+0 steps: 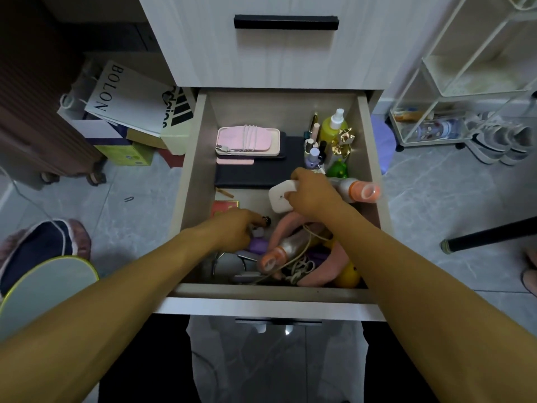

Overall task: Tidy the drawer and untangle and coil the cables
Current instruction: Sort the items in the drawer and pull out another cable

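Note:
The open drawer (191, 170) holds a jumble. My right hand (312, 193) grips a white rounded case (278, 199) near the drawer's middle. My left hand (235, 231) reaches into the front left, its fingers curled around a small purple object (257, 242) with a dark cap. A tangled beige cable (299, 267) lies at the front over a pink headband (283, 228) and an orange-capped bottle (276, 254). At the back left a pink pouch (247, 139) has a white cable wound round it.
Bottles and nail polish (315, 154) stand at the back right, with a yellow spray bottle (334, 126). A second orange-capped bottle (361, 190) lies on the right. A dark flat case (261, 173) lies mid-drawer. Bags and boxes (128, 103) sit left; a white rack (465, 91) stands right.

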